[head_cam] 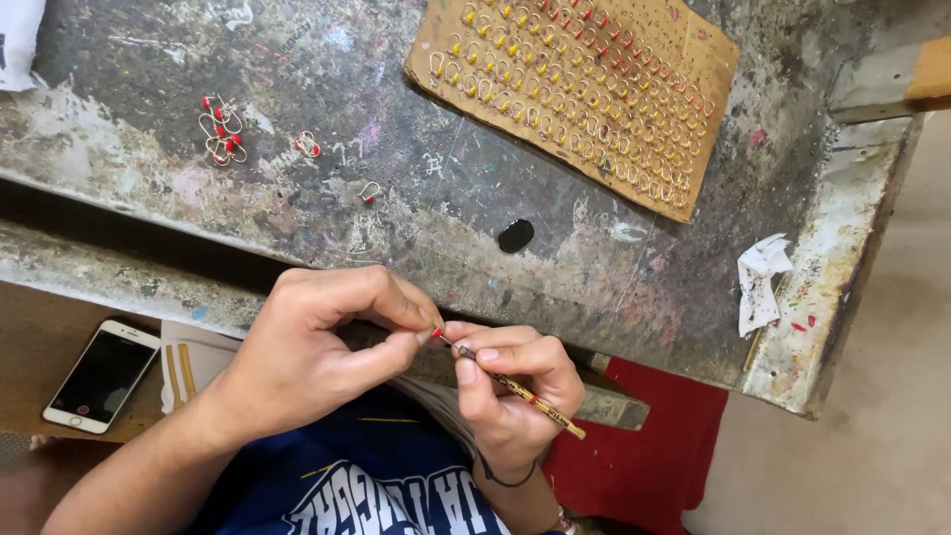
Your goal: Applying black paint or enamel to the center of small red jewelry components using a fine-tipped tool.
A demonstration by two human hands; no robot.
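Far left, near edge: white smartphone flat on brown surface, screen dark. Further out on paint-stained workbench: small cluster of red-tipped wire hooks, two strays just right of it. Centre, near: left hand closed in a pinch, thumb and forefinger tips gripping a tiny red-tipped wire piece. Touching it on the right: right hand closed around thin patterned stick, pencil-style, tip meeting the red piece. Black spot on bench beyond hands. Far right-centre: cardboard sheet with rows of yellow- and red-tipped hooks stuck in. Right edge: crumpled white paper scrap. Below bench, red cloth.
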